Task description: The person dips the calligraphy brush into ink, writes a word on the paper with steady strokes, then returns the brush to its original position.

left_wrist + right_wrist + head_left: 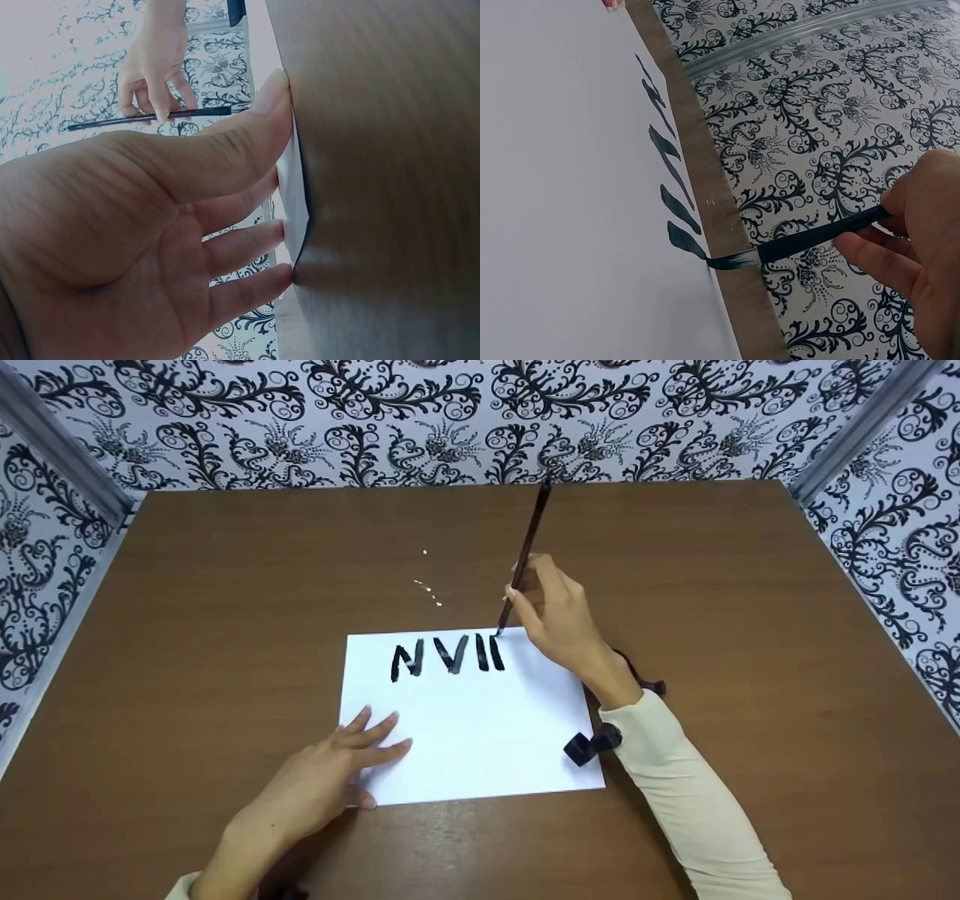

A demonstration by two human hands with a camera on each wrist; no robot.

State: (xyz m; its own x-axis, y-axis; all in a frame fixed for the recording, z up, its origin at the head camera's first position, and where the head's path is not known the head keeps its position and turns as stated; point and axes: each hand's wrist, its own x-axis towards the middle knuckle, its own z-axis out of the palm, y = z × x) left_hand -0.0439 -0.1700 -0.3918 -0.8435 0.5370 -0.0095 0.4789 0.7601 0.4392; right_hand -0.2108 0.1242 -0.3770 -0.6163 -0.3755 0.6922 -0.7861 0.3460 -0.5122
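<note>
A white sheet of paper (pixel 472 727) lies on the brown table, with thick black strokes (pixel 448 655) reading like "N V I I" along its top edge. My right hand (pixel 553 611) pinches a dark-handled paintbrush (pixel 531 529) between thumb and fingers. In the right wrist view the paintbrush (pixel 817 234) has a black-wetted tip that touches the paper at the upper end of the last stroke. My left hand (pixel 315 780) rests with spread fingers on the paper's lower left corner. In the left wrist view its thumb (pixel 240 146) lies at the paper's edge.
The brown wooden table (pixel 712 585) surrounds the paper on all sides. Small pale flecks (pixel 427 589) mark the tabletop beyond the sheet. Black-and-white patterned wall covering (pixel 390 427) and grey metal posts (pixel 862 435) stand behind. A black strap device (pixel 592 744) sits at the right wrist.
</note>
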